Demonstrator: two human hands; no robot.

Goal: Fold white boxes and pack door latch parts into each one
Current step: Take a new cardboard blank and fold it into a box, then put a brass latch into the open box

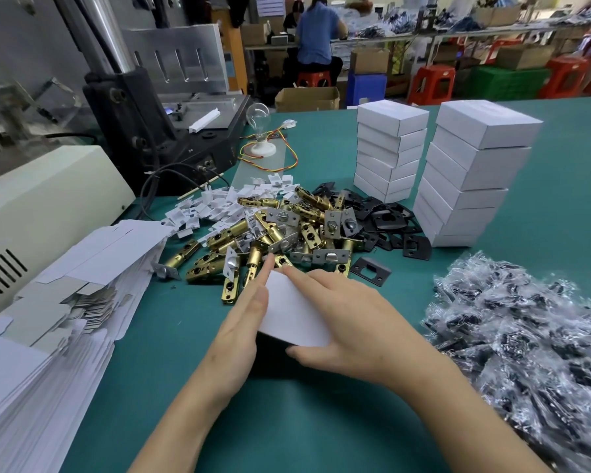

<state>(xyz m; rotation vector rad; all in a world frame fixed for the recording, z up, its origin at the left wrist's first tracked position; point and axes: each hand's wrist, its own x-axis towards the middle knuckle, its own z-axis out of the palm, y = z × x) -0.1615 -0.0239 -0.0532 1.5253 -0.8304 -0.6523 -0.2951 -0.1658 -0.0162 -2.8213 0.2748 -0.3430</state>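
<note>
Two stacks of closed boxes (471, 172) look done behind, and here we grip another white box (294, 315) just before the latch pile (270, 230), right hand (348, 319) wrapped over it, left hand (243, 322) pressing flat-fingered (plenty of flat blanks (65, 302) left).

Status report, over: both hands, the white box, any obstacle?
Left hand flat against white cardboard box. Right hand grips it from above. Brass latch bolt pile just beyond, not blocking.
</note>
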